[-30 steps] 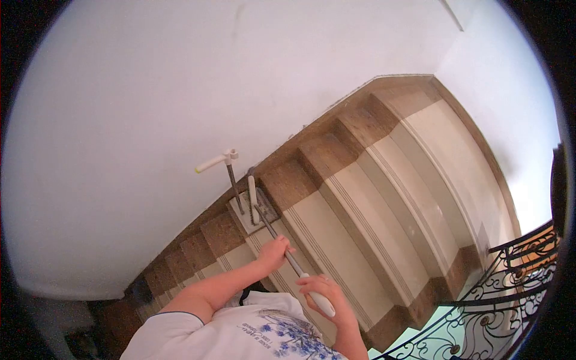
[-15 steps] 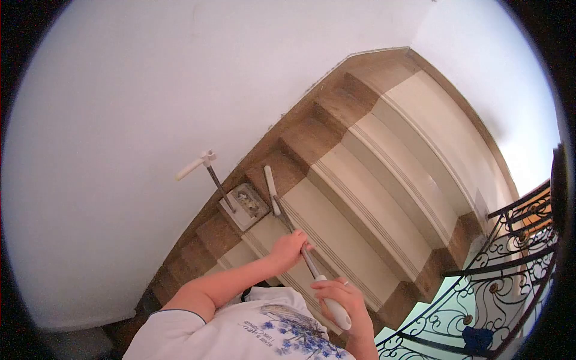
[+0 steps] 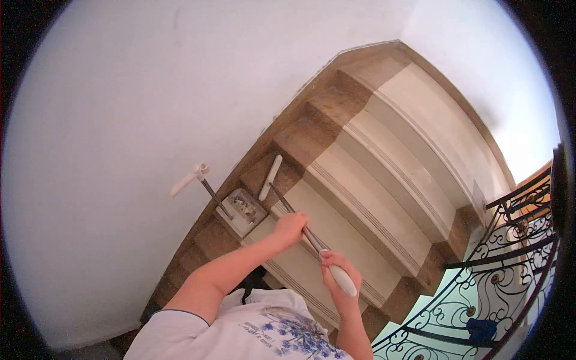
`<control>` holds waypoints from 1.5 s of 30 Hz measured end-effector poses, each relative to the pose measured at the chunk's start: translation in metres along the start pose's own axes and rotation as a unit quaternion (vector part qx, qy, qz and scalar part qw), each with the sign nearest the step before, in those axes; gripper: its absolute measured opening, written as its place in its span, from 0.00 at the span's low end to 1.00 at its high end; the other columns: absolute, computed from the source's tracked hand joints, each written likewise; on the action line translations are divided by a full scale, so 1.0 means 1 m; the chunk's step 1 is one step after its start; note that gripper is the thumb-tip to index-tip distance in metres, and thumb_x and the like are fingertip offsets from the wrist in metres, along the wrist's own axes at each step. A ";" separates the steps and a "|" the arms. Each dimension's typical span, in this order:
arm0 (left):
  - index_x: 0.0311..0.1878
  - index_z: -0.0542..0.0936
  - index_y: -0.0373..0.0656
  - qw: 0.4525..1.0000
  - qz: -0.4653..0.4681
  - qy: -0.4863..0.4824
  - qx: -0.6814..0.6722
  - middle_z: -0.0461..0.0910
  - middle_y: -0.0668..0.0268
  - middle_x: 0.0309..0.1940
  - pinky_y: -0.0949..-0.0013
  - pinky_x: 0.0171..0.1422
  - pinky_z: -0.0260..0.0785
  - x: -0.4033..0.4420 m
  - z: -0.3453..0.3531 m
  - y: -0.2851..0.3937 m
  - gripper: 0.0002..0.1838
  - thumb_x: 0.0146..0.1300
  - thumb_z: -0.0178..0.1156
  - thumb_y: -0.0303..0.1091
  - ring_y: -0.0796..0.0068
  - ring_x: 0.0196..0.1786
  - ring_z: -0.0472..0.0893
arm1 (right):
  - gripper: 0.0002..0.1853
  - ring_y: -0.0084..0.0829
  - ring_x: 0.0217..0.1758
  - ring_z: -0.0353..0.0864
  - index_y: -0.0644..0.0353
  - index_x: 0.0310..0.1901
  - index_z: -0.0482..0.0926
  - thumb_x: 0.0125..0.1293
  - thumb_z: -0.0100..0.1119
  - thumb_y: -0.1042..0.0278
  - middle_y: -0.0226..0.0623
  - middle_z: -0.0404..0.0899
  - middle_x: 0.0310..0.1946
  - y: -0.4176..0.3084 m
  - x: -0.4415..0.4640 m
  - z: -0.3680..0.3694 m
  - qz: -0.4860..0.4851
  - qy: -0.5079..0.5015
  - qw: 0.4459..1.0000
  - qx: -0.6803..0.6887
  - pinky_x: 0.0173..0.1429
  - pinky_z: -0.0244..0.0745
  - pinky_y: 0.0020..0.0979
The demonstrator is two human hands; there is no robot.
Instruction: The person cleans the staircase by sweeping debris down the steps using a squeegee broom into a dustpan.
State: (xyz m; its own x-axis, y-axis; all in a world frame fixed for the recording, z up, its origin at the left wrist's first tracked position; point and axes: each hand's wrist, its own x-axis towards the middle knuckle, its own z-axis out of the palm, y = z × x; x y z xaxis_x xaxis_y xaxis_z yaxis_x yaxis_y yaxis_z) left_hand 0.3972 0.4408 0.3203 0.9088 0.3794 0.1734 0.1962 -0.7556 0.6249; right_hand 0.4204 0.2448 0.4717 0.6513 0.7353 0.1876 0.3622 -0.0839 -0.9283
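A long-handled broom (image 3: 272, 178) with a pale, narrow head slants across the stairs. My left hand (image 3: 291, 230) is wrapped round the middle of its metal pole. Higher up the pole, near my body, my right hand (image 3: 344, 268) grips by the thick white end grip. The broom head lies on the brown border of a step, just right of a dustpan (image 3: 245, 230). Debris (image 3: 242, 204) lies in that dustpan, too small to name. From the pan a dark rod rises to a white handle (image 3: 187, 180) near the wall. The broom's bristles are hidden.
Beige steps (image 3: 366, 174) with brown borders curve upward to the right. A white wall (image 3: 120, 150) bounds the left side. On the right runs a black wrought-iron railing (image 3: 495, 279) with a dark blue cloth-like thing (image 3: 482, 330) on it.
The broom head has swung so its outer end leans right, and it sits closer to the dustpan. Both hands have risen in view, still round the broom.
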 end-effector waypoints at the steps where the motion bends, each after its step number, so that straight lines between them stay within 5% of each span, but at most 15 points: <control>1: 0.31 0.73 0.42 1.000 -0.010 -0.007 0.029 0.74 0.56 0.32 0.54 0.38 0.69 0.004 0.001 -0.005 0.06 0.49 0.59 0.28 0.51 0.37 0.77 | 0.09 0.27 0.42 0.79 0.62 0.35 0.76 0.51 0.59 0.83 0.40 0.79 0.42 0.007 0.003 0.001 0.024 0.006 0.999 0.027 0.46 0.74 0.26; 13: 0.29 0.78 0.43 0.986 -0.067 -0.110 0.106 0.78 0.56 0.34 0.54 0.42 0.72 0.070 -0.002 -0.066 0.04 0.48 0.57 0.26 0.54 0.40 0.79 | 0.07 0.34 0.41 0.80 0.65 0.40 0.73 0.60 0.53 0.78 0.46 0.74 0.48 0.061 0.057 0.045 0.140 0.153 0.947 0.245 0.47 0.77 0.32; 24: 0.32 0.78 0.41 0.987 -0.015 -0.107 0.116 0.78 0.55 0.35 0.54 0.45 0.71 0.092 0.026 -0.097 0.07 0.47 0.57 0.26 0.53 0.41 0.79 | 0.08 0.31 0.38 0.80 0.66 0.42 0.73 0.62 0.53 0.75 0.46 0.75 0.48 0.083 0.087 0.054 0.160 0.197 0.934 0.251 0.47 0.76 0.30; 36: 0.33 0.77 0.39 0.980 -0.094 -0.154 0.088 0.75 0.57 0.39 0.56 0.46 0.71 0.052 0.014 -0.069 0.06 0.50 0.57 0.26 0.54 0.44 0.77 | 0.10 0.32 0.35 0.81 0.69 0.42 0.73 0.61 0.52 0.73 0.48 0.77 0.45 0.059 0.063 0.050 0.219 0.200 0.928 0.227 0.43 0.77 0.29; 45: 0.33 0.76 0.39 0.993 -0.047 -0.069 0.083 0.75 0.54 0.36 0.55 0.43 0.71 0.065 0.004 -0.062 0.06 0.50 0.55 0.25 0.53 0.41 0.77 | 0.08 0.34 0.35 0.81 0.67 0.40 0.73 0.59 0.53 0.75 0.50 0.76 0.46 0.045 0.070 0.037 0.169 0.180 0.941 0.232 0.43 0.77 0.31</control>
State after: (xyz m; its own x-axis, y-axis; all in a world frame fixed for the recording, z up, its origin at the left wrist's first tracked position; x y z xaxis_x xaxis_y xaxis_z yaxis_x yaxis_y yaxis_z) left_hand 0.4454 0.5096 0.2897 0.9233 0.3840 0.0081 0.3294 -0.8025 0.4975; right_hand 0.4576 0.3176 0.4313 0.8909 0.4366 -0.1250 -0.1828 0.0927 -0.9788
